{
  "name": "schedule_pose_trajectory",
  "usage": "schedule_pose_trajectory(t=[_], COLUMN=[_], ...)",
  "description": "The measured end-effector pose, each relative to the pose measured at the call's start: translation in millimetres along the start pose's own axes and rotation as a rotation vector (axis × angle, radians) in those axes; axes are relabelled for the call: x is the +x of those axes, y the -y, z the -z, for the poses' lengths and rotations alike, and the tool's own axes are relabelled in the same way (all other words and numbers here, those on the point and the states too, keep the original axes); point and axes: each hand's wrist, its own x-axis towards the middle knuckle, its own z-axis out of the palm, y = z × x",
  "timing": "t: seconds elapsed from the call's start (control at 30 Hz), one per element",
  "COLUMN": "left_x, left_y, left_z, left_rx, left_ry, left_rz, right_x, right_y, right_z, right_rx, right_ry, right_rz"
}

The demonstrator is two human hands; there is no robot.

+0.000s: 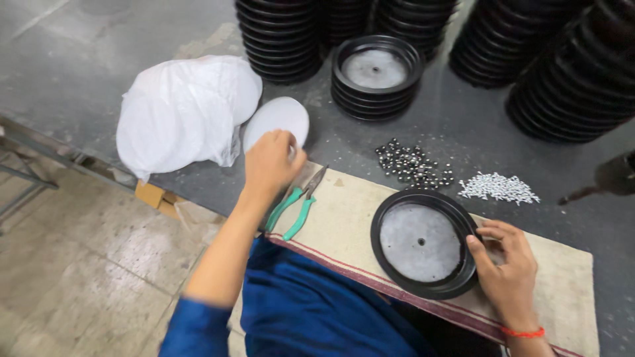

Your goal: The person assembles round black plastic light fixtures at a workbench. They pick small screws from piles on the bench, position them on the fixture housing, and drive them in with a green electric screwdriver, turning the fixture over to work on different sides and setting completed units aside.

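My left hand (271, 165) reaches forward and rests on the near edge of a white round disc (278, 118) lying on the grey table, fingers curled over it. My right hand (506, 264) grips the right rim of a black round pan (397, 277) with a grey metal disc (420, 241) inside it; the pan lies on a beige cloth mat (344, 218). Green-handled pliers (297, 208) lie on the mat just below my left hand.
A white bag of round white discs (182, 112) sits at the left. Stacks of black pans (377, 76) fill the back and right (569, 79). Small dark nuts (413, 165) and white screws (499, 188) lie in piles beyond the mat. Floor lies at left.
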Motion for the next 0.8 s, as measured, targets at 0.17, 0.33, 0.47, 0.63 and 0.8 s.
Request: schedule_pose_trajectory(t=[0.17, 0.33, 0.47, 0.63, 0.8], left_x=[-51, -73, -77, -81, -77], left_y=[-73, -122, -145, -178, -185], left_z=[75, 86, 64, 43, 53], left_rx=[-0.781, -1.247, -1.200, -1.100, -1.124], left_ry=[0.269, 0.569, 0.473, 0.411, 0.352], left_rz=[-0.144, -0.263, -0.197, -0.285, -0.335], right_x=[9, 29, 17, -11, -15], right_y=[64, 81, 65, 50, 58], right_z=[21, 26, 46, 46, 54], right_rx=[0.084, 0.694, 0.618, 0.695, 0.698], right_ry=[0.040, 0.269, 0.277, 0.264, 0.238], right_rz=[0.233, 0.082, 0.123, 0.161, -0.158])
